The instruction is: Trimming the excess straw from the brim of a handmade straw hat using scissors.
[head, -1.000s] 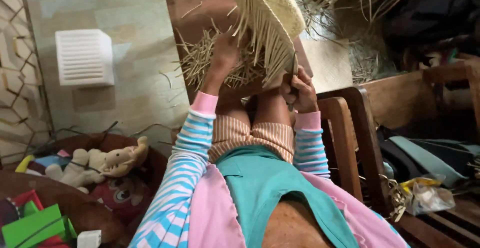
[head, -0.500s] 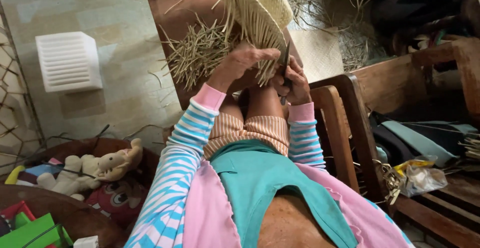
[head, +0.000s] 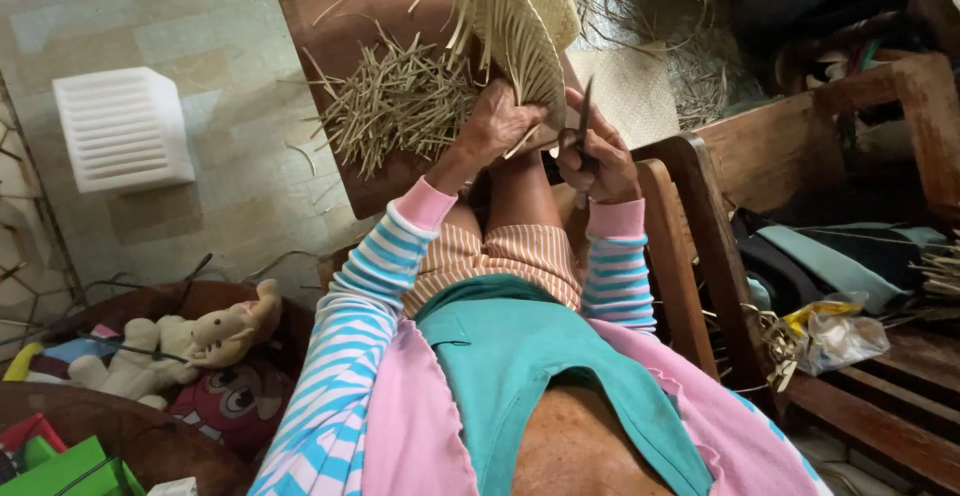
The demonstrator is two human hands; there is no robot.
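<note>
A pale woven straw hat (head: pixel 515 1) with a fringe of loose strand ends rests over my knees. My left hand (head: pixel 495 121) grips the fringe at the hat's lower edge, fingers closed on the strands. My right hand (head: pixel 598 161) holds a pair of dark scissors (head: pixel 583 121), blades pointing up beside the fringe, just right of my left hand. A heap of cut straw pieces (head: pixel 395 101) lies on the brown wooden surface (head: pixel 345 16) left of the hat.
A wooden chair arm (head: pixel 690 246) runs along my right side. A white slatted box (head: pixel 122 128) stands on the tiled floor. Soft toys (head: pixel 200 341) fill a brown bowl at lower left. A plastic bag (head: pixel 835 341) lies on the bench at right.
My left hand moved from under the fringe to gripping its strands. The scissors in my right hand came up beside the fringe. The view drifted slightly.
</note>
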